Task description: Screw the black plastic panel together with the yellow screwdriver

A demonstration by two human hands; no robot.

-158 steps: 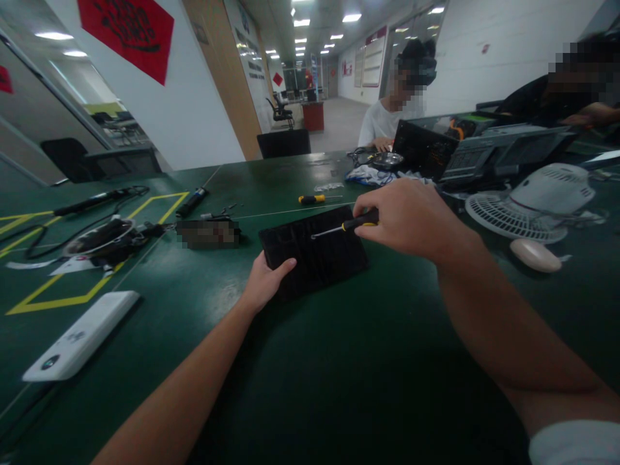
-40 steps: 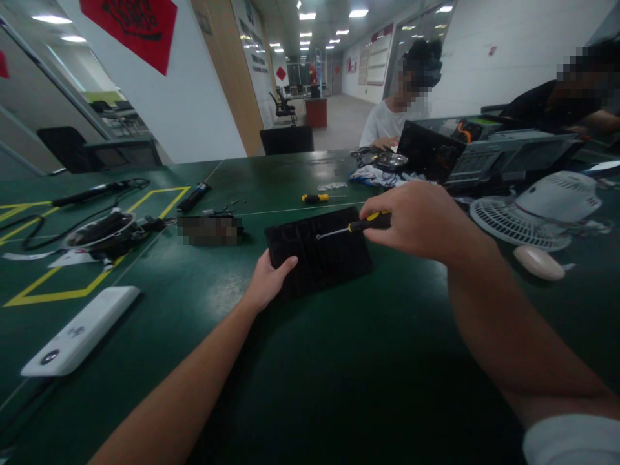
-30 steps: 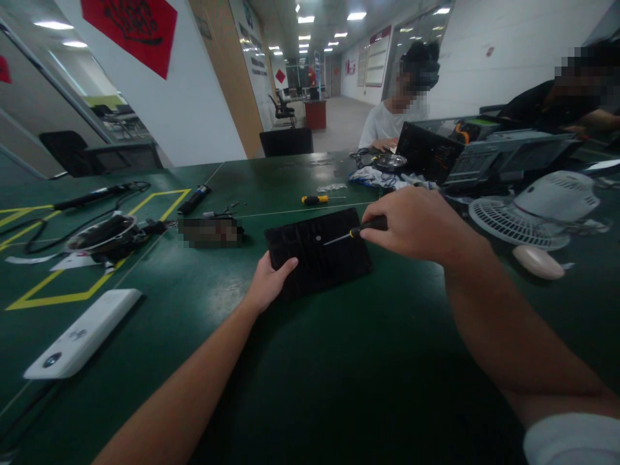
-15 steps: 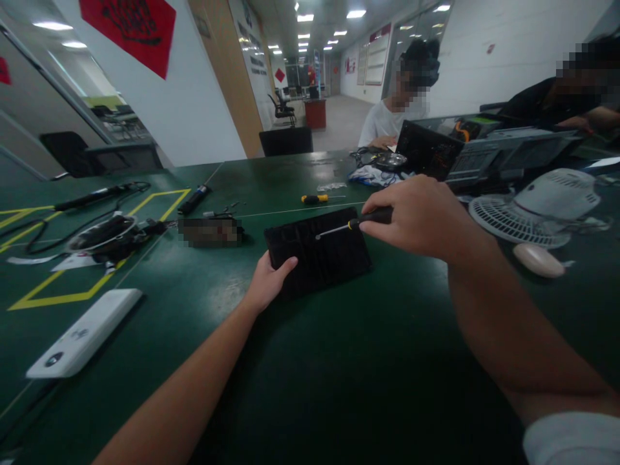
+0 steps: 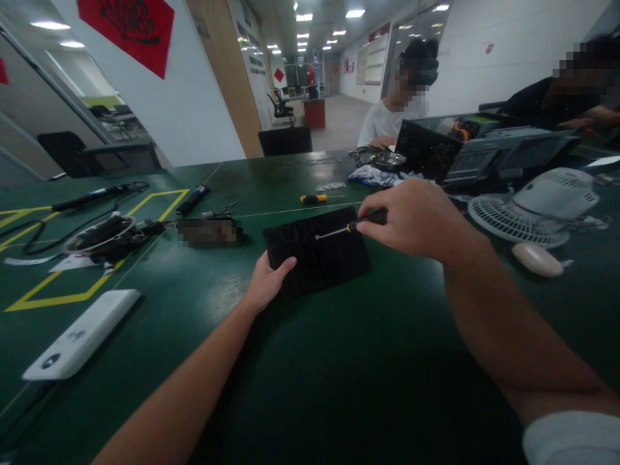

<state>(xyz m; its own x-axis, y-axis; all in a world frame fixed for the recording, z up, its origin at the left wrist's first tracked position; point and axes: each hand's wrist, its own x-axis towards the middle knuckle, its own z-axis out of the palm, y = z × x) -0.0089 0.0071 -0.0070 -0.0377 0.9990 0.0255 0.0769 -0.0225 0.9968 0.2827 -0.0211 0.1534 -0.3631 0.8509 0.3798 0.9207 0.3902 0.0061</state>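
A flat black rectangular panel (image 5: 334, 255) lies at a slant over the green table. At its left edge my left hand (image 5: 268, 278) grips it, thumb on top. My right hand (image 5: 411, 219) is closed around the dark handle of a screwdriver (image 5: 339, 230), whose shaft points left over the panel. The shaft's tip is at a small pale round spot near the middle of the panel; whether it touches is too small to tell. Behind the panel lies a yellow and black screwdriver (image 5: 314, 199) beside a small clear bag (image 5: 331, 186).
White power strip (image 5: 82, 336) at the left; cables and a black device (image 5: 109, 236) behind it. A white fan (image 5: 537, 200) and pale mouse (image 5: 537, 259) lie right, near computer cases (image 5: 498, 158). Two people sit across the green table (image 5: 387, 387).
My right hand and its screwdriver handle have shifted slightly left and down. The panel and my left hand look nearly the same.
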